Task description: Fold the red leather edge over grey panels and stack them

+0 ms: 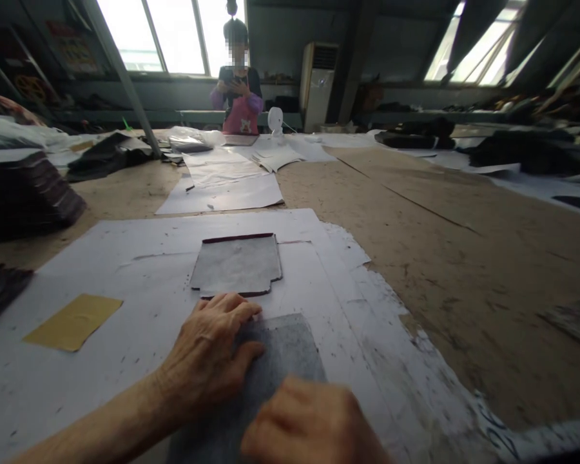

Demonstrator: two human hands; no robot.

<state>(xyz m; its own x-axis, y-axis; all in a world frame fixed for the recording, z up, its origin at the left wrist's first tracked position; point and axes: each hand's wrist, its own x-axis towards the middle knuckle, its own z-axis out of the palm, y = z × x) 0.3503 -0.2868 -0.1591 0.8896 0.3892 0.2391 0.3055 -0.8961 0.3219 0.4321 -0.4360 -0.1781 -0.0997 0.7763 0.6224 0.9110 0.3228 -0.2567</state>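
Observation:
A dark grey sheet (290, 341) lies on the white paper (140, 277) at the bottom centre. My left hand (215, 351) rests on its upper left part, palm down, the thumb apart from the fingers and nothing in its grip. Over the sheet's lower right part is my right hand (309, 422), blurred, its fingers curled in; whatever they hold, if anything, is hidden. Just beyond my left fingertips lies a lighter grey piece (236, 263) with dark reddish folded edges and notched lower corners.
A yellow sheet (75, 321) lies at the left. Behind it stands a tall stack of dark pieces (26, 193). A slanting metal pole (125, 80) meets the table at the far left. Across the table stands a person in a pink apron (241, 116). Dark material (536, 151) lies at the far right.

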